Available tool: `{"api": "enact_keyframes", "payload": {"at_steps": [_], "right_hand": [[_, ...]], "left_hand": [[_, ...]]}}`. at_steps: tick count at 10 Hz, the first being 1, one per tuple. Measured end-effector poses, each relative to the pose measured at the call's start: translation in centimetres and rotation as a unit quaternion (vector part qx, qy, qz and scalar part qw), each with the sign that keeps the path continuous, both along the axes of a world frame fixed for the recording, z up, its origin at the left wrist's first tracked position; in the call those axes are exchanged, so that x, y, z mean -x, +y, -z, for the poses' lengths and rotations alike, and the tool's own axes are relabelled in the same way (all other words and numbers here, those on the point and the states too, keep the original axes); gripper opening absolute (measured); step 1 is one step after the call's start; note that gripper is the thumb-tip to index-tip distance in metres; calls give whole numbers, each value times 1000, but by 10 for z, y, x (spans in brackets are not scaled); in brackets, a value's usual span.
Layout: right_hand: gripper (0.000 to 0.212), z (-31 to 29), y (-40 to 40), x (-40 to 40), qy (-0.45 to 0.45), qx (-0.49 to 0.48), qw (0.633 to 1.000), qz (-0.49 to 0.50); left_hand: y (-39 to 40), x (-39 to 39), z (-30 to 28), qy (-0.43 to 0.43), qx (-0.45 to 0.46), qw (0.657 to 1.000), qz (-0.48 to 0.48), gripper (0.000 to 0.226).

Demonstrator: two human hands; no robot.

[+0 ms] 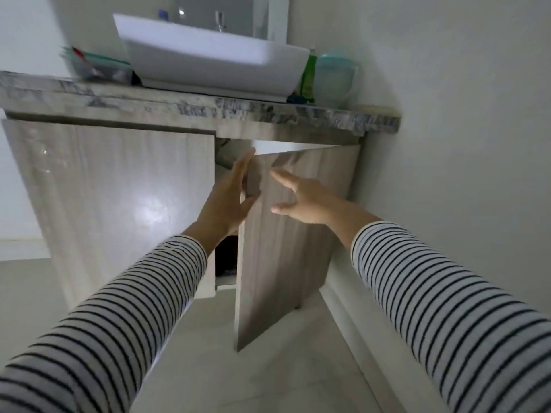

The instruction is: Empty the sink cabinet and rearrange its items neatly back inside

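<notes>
The left hand (pixel 228 198) reaches to the free edge of the right cabinet door (pixel 280 248) at the centre of the frame, fingers straight along that edge with the thumb out, while the right hand (pixel 301 201) hovers before the door's face with fingers spread and relaxed, holding nothing. That door stands ajar, showing a dark gap into the sink cabinet; the left cabinet door (pixel 113 198) is closed. Above, a white basin (pixel 208 58) sits on the marbled countertop (pixel 179 107), a green bottle (pixel 308 76) to its right.
</notes>
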State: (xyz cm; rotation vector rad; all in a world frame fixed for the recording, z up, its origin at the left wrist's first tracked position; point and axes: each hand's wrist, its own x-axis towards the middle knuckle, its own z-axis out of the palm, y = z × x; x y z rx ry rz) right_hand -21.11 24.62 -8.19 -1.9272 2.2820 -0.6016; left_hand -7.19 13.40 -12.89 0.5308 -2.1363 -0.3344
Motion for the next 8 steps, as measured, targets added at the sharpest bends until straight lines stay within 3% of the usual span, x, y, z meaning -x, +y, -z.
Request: {"api": "enact_keyframes", "payload": {"at_steps": [1, 2, 3, 5, 7, 8], "right_hand": [[86, 16, -48, 2, 90, -18, 996, -10], [94, 26, -89, 16, 177, -37, 984, -8], [95, 34, -128, 28, 218, -38, 975, 0], [90, 51, -175, 48, 259, -4, 966, 8], [88, 62, -185, 51, 248, 6, 969, 17], [69, 59, -174, 46, 182, -130, 974, 17]], "left_hand": [[-39, 3, 1, -42, 111, 980, -161, 88], [-75, 13, 1, -132, 216, 935, -250, 90], [-110, 23, 5, -178, 236, 910, -292, 91], [-153, 46, 15, -233, 228, 887, -327, 105], [-165, 60, 26, -212, 194, 893, -346, 104], [-148, 62, 34, -260, 147, 894, -334, 89]]}}
